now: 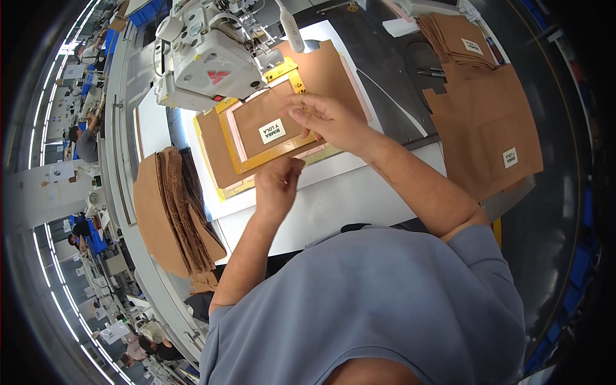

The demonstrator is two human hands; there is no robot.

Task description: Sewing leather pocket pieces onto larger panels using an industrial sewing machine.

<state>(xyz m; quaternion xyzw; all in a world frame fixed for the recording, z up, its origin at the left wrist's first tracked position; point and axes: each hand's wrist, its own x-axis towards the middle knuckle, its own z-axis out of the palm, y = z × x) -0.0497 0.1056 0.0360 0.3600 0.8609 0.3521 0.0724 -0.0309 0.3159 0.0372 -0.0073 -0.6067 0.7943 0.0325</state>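
Note:
A yellow rectangular clamp frame [264, 159] lies over a brown fabric panel [253, 119] under the sewing machine head [215, 64]. A white label [271, 131] with dark print sits on the fabric inside the frame. My right hand [327, 120] hovers over the frame's right side, fingers partly stretched and apart, with nothing visible in them. My left hand [277, 186] is by the frame's near edge. Its fingers are curled closed, and whatever they may hold is hidden.
Stacked brown fabric pieces [170, 212] lie at the left. On the right are a labelled brown panel [491, 131] and a folded brown pile [455, 40]. Small dark-handled snips [431, 72] rest near that pile. A white lamp [290, 27] hangs above the work.

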